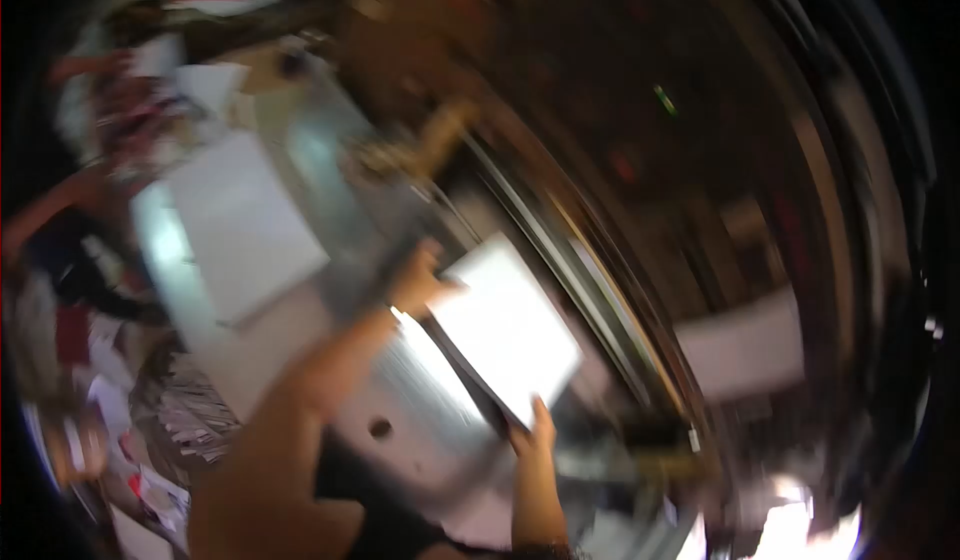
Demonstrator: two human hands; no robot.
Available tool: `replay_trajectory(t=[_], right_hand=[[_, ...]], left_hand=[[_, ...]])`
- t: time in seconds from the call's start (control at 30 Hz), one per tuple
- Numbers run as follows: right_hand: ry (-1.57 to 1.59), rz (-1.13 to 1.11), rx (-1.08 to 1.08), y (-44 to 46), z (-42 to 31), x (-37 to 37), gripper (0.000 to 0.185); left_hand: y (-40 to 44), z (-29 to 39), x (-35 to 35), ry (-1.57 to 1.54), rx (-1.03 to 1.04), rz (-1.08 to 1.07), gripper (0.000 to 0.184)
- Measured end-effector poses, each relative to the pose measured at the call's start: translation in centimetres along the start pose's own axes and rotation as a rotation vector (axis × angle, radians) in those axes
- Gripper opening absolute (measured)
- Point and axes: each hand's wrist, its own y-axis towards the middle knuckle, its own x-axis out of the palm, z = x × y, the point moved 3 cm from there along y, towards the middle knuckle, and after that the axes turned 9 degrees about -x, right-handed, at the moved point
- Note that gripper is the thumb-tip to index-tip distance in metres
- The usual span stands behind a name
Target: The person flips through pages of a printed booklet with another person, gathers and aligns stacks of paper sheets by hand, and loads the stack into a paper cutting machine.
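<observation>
A thick stack of white paper lies tilted over the shiny metal table, bright with glare. My left hand grips its upper left corner, fingers partly smeared by motion. At the lower edge, my right hand holds the stack with the thumb on top; its other fingers are hidden underneath. A dark band shows along the stack's near side.
Another white paper stack lies on the metal table, which has a dark round hole. A heap of paper strips is at lower left. Another person's arm shows at left. A long machine bed with rails runs along the right.
</observation>
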Motion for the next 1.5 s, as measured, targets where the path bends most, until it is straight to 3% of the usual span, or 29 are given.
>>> replay_trajectory(t=[0.03, 0.1, 0.17, 0.23, 0.27, 0.3, 0.37, 0.5, 0.57, 0.83, 0.9, 0.97, 1.07, 1.3, 1.5], right_hand=[[0.067, -0.009, 0.084, 1.7, -0.1, 1.0, 0.048], [0.010, -0.028, 0.024, 3.6, -0.4, 1.7, 0.048], [-0.100, -0.004, -0.007, 5.9, -0.5, 1.4, 0.047], [-0.085, -0.047, 0.009, 7.4, -0.4, 2.0, 0.046], [-0.042, -0.073, 0.030, 7.6, -0.2, 3.0, 0.045], [-0.026, -0.063, 0.030, 8.2, -0.3, 3.1, 0.047], [0.009, 0.093, 0.069, 7.8, -1.2, 3.4, 0.046], [-0.174, 0.069, -0.024, 8.9, -3.1, 6.2, 0.043], [-0.216, 0.197, -0.003, 11.2, -3.2, 5.8, 0.044], [-0.073, -0.089, 0.196, 20.2, -6.0, 5.7, 0.047], [-0.213, -0.056, 0.096, 20.8, -5.7, 7.9, 0.046], [-0.066, -0.013, 0.135, 22.2, -6.2, 8.2, 0.044], [-0.127, -0.101, 0.091, 23.8, -6.9, 6.9, 0.041], [-0.213, -0.233, 0.096, 21.4, -5.5, 9.0, 0.057], [-0.396, -0.173, -0.093, 21.8, -6.1, 8.0, 0.049]], left_hand=[[1.3, -1.5, 0.7, -0.127, -0.044, 0.055, 0.102], [-1.3, 0.2, 1.5, -0.056, 0.156, 0.378, 0.101], [-5.0, 1.4, 4.0, -0.148, 0.020, 0.538, 0.106], [-8.6, 2.8, 6.7, -0.575, -0.131, 0.239, 0.113], [-9.3, 2.6, 8.5, -0.600, -0.230, 0.128, 0.112], [-9.6, 2.5, 10.3, -0.637, -0.203, 0.088, 0.109], [-9.6, 3.3, 12.5, -0.699, -0.207, 0.131, 0.112], [-7.7, 7.0, 13.3, -0.878, -0.284, 0.191, 0.113], [-6.0, 6.5, 14.1, -0.833, -0.296, 0.178, 0.111], [-1.5, 7.4, 13.7, -0.728, -0.290, 0.136, 0.119], [0.7, 7.1, 13.5, -0.708, -0.301, 0.025, 0.124], [2.1, 6.5, 13.5, -0.744, -0.249, -0.012, 0.126], [2.0, 6.9, 13.0, -0.722, -0.281, -0.071, 0.129], [2.1, 7.2, 12.8, -0.700, -0.296, -0.059, 0.132], [2.2, 6.6, 12.8, -0.734, -0.246, -0.065, 0.126]])
